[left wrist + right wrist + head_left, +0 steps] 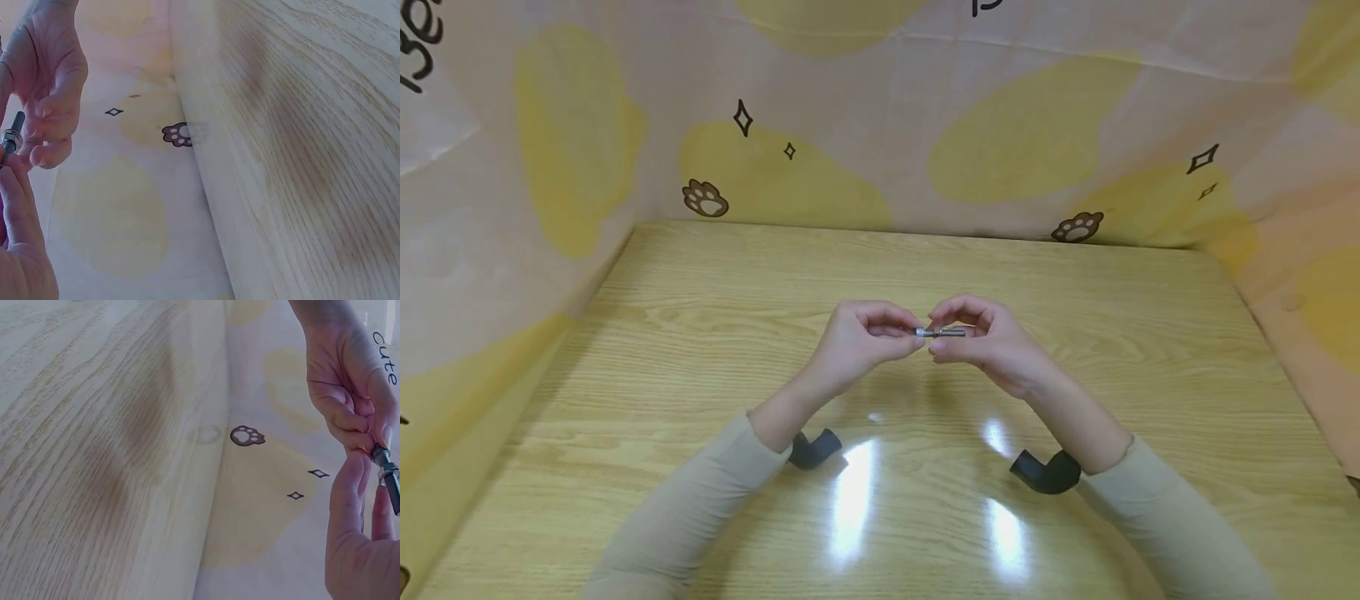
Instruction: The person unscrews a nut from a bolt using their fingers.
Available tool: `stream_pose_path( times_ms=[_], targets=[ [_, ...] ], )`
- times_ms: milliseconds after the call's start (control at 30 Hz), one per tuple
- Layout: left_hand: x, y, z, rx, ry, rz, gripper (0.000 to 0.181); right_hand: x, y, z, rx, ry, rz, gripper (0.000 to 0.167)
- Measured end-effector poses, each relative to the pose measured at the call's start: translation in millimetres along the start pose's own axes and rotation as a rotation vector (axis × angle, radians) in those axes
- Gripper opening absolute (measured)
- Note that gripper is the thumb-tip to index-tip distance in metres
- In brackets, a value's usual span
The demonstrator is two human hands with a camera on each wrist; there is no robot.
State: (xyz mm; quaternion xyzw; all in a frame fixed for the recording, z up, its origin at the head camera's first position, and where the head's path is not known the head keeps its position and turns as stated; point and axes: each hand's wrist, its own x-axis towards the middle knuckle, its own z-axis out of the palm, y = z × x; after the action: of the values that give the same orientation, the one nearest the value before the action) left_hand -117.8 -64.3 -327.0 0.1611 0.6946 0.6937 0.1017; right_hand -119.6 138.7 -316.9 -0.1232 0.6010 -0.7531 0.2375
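A metal bolt (pixel 953 332) lies nearly level between my two hands, above the table. My left hand (pixel 865 337) pinches its head end between thumb and fingers. A nut (pixel 387 470) sits partway along the threaded shaft, as the right wrist view shows. My right hand (pixel 996 346) is around the shaft end, fingers bent and thumb below. A gap shows between its thumb tip and fingertip, with the bolt in plain sight there. In the left wrist view the bolt (pixel 19 122) is at the left edge, partly hidden by the left fingers (pixel 19 200).
Under my hands is a wood-grain table (pixel 715 350) with bright light reflections. A patterned cloth (pixel 910 108) stands around its back and sides. Beside each wrist is a curved black piece, one by the left (pixel 814 451) and one by the right (pixel 1045 473).
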Motion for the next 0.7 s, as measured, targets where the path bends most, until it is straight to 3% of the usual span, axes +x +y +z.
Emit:
stream_pose_path(
  times_ms=[133, 300, 500, 700],
  targets=[
    [1.3, 0.2, 0.9, 0.006, -0.01, 0.004, 0.015, -1.2, -2.7, 0.3, 0.015, 0.035, 0.023, 0.007],
    [3.4, -1.0, 2.7, 0.01, -0.012, -0.003, 0.016, -2.6, -2.9, -1.7, 0.01, 0.049, 0.012, 0.015],
    [3.5, -2.3, 3.3, 0.004, -0.011, -0.009, 0.016, -4.6, -2.3, -4.6, -0.085, 0.04, -0.036, 0.028],
    [2.3, -2.5, 3.2, 0.011, -0.013, -0.004, 0.015, -2.8, -1.1, -1.6, -0.098, 0.063, 0.033, 0.006]
  ],
)
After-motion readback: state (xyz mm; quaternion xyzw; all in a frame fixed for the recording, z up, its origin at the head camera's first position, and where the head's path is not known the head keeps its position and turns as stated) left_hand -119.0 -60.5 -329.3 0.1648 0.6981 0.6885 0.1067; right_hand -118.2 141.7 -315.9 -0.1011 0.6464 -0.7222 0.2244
